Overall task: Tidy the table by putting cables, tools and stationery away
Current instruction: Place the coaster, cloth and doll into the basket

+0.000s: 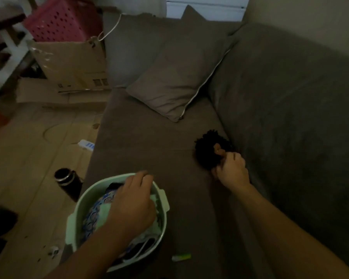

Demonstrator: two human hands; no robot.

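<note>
Light poor; detail limited.

- Floor, far left: dark bottle (68, 182) upright, near the sofa's front edge. Behind it a cardboard box (73, 65) with a white cable (109, 29) looped over its top corner.
- Pale green basket (79, 200) on the sofa seat (149, 137), at its left edge, full of cloth.
- Left hand (133, 200) palm-down over the basket, fingers reaching to the far rim. Fingertips blurred; cannot tell whether they hold anything.
- Green marker (181, 257) loose on the seat, just beside the basket, not touched. The only stationery I can make out, and not yet put away.
- Pillow (175, 77) leaning against the back cushions, well apart from both hands.
- Right hand (232, 170) closed, fingers curled round a black shaggy thing (208, 152) where seat meets backrest. Possibly a doll's head; too dim to say.

Risks, as judged:
1. The basket stands at the seat's edge. Weight from the left hand on its outer side could tip it to the floor, towards the bottle.
2. The marker may roll when the cushion sinks, or be missed in this light.
3. The cable is far from either hand and easily forgotten.
</note>
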